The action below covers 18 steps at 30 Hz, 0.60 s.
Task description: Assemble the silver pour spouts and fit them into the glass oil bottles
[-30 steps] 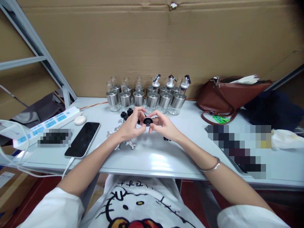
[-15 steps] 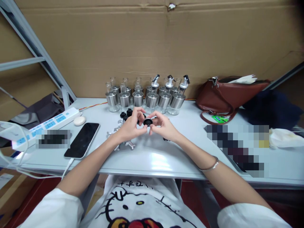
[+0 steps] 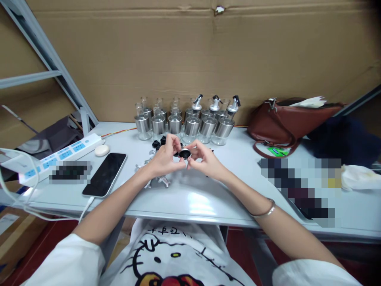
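Head camera finds your left hand [image 3: 164, 159] and right hand [image 3: 206, 161] meeting over the middle of the bench [image 3: 193, 198], fingertips of both pinched narrowly on one black round cap [image 3: 184, 153] held just above it. Along the far edge stand what look like twelve steel-sleeved glass bottles [image 3: 192, 126], three with pourer spouts [image 3: 213, 102]. One phone [image 3: 104, 174] lies toward the left edge. Your shirt's lettering is unreadable.

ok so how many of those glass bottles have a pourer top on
3, all in the back row at the right end of the cluster: left glass bottle with silver-and-black pourer top, middle one, right one. None seems hidden.
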Tool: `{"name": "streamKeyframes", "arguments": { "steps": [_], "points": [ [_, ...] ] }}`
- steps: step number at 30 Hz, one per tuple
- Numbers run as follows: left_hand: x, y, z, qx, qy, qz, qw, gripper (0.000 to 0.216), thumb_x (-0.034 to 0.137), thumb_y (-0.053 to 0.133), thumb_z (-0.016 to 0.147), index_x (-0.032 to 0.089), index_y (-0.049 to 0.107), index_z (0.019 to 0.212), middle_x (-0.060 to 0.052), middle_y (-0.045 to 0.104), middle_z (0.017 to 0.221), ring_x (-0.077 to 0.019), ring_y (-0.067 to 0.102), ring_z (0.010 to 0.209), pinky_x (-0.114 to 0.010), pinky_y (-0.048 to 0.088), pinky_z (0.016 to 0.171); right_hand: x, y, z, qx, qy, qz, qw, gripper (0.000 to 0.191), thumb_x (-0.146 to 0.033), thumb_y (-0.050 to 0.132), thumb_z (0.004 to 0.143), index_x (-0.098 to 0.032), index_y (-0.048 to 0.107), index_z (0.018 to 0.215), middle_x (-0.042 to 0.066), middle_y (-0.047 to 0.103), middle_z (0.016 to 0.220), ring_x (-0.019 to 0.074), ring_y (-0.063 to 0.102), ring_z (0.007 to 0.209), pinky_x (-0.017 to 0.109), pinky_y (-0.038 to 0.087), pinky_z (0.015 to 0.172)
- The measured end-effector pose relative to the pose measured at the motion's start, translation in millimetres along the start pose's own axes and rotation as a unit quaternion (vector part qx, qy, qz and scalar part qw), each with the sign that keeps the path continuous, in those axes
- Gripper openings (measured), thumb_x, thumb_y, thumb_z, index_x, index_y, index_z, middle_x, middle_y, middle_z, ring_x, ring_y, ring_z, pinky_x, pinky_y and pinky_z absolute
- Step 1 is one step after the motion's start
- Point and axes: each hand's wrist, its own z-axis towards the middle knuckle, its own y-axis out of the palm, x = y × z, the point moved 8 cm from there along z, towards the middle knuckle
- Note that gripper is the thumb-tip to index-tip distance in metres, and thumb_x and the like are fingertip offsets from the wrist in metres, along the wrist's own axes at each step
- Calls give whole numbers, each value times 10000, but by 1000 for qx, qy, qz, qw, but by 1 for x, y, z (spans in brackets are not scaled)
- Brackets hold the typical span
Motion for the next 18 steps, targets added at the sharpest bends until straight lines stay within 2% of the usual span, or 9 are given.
{"name": "streamKeyframes", "arguments": {
  "steps": [3,6,10,13,18],
  "points": [
    [0,-1,1,2,30,19,999,432,165,573,689,245,211,910,22,381,876,-68,397,641,-229,391,591,-3,-6,2,18,-35,-42,998,262,-247,597,757,-212,503,999,21,646,873,125,615,697,257,485,629],
    [2,-1,1,-1,46,32,998,424,157,558,719,243,227,969,9,419,903,-87,458,708,-258,437,668,-6,-13,3,52,-59,-63,995,262,-265,622,751,-209,541,993,21,636,849,123,592,690,267,495,642],
    [5,-4,1,7,43,30,999,378,168,553,759,233,282,1014,1,453,915,-113,512,810,-287,466,756,-3,-18,3,74,-44,-11,996,253,-282,670,716,-204,539,917,9,634,801,121,599,660,285,507,666],
    [8,-3,3,-8,40,37,998,281,190,576,772,208,378,970,-20,477,936,-131,521,849,-300,474,784,2,-21,3,92,-18,32,995,297,-347,728,676,-204,527,841,2,633,752,129,604,655,307,517,691],
    [13,-4,4,-2,53,50,997,244,251,625,780,194,446,936,-36,504,943,-151,524,869,-307,482,778,5,-21,4,91,19,121,988,389,-454,769,619,-206,494,737,28,678,824,143,636,711,319,532,708]
  ]
}}
